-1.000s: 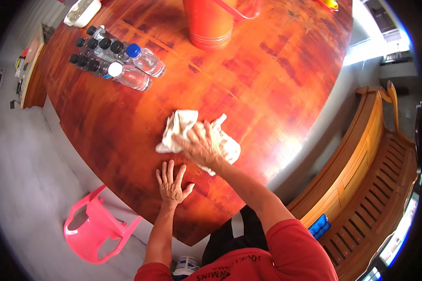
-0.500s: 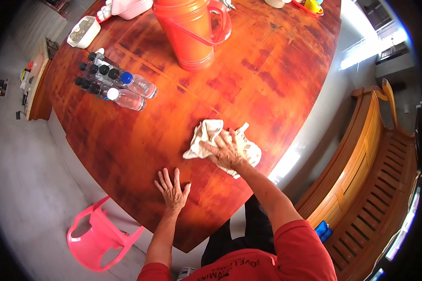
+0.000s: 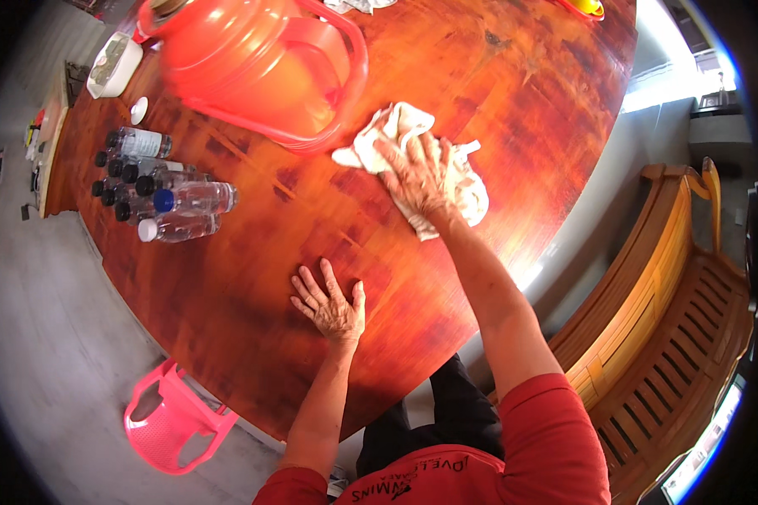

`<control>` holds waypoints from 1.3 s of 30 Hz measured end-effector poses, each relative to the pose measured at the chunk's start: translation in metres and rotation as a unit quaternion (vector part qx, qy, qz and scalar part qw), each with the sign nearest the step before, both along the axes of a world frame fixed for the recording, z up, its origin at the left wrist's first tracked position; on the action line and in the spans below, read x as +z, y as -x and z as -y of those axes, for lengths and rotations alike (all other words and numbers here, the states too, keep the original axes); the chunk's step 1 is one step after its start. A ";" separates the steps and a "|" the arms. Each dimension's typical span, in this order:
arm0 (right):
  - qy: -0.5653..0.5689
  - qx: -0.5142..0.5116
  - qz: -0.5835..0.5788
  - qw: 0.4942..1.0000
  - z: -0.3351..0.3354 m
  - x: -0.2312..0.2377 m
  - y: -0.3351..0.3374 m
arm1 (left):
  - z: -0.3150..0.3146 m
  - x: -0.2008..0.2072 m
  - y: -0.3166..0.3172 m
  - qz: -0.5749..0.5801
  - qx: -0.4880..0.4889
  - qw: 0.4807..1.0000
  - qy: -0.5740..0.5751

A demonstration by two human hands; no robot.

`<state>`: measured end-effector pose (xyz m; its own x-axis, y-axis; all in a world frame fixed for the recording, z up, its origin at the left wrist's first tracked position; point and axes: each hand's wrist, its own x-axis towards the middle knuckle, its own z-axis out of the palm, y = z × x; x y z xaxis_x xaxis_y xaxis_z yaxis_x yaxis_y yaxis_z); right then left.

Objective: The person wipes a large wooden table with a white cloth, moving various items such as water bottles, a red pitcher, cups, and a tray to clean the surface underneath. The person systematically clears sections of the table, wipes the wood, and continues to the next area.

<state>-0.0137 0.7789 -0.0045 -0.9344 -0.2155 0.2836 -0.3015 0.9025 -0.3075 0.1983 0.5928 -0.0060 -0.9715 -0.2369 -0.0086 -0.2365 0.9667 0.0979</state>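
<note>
Right hand is flat on the cloth, fingers spread and pressing it down onto the table rather than pinching it; the crumpled white cloth sits a little above centre of the tabletop, around one o'clock from the middle, bunched out past the fingertips toward eleven and trailing under the wrist toward five. Left hand lies palm-down on bare wood, fingers fanned wide and holding nothing, at about seven o'clock from the cloth and well apart from it, near the table's close edge. At ten o'clock from the cloth, just beside its upper corner, stands a big orange jug with a looped handle, blurred in this view. Out at nine o'clock, a cluster of clear plastic bottles lies on the wood, dark caps mostly, one blue, one white. A small white lid rests above them, and a pale box sits at the far left rim. Down at seven o'clock off the table, a pink plastic chair stands on the grey floor. At three to four o'clock, a wooden bench runs along the right. The person wears a red shirt.
</note>
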 end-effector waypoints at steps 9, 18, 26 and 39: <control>-0.026 -0.154 -0.023 0.987 -0.053 -0.008 0.068 | -0.002 0.002 0.001 -0.006 -0.013 1.000 0.007; -0.016 -0.064 0.062 0.996 0.000 0.026 -0.057 | 0.004 -0.002 -0.001 -0.015 -0.014 1.000 0.022; 0.017 0.005 0.125 0.992 0.034 0.027 -0.215 | 0.003 -0.009 0.000 -0.042 -0.016 0.999 0.015; -0.056 -0.045 0.084 0.994 -0.082 0.031 -0.199 | -0.001 -0.005 0.000 -0.059 -0.005 0.998 0.012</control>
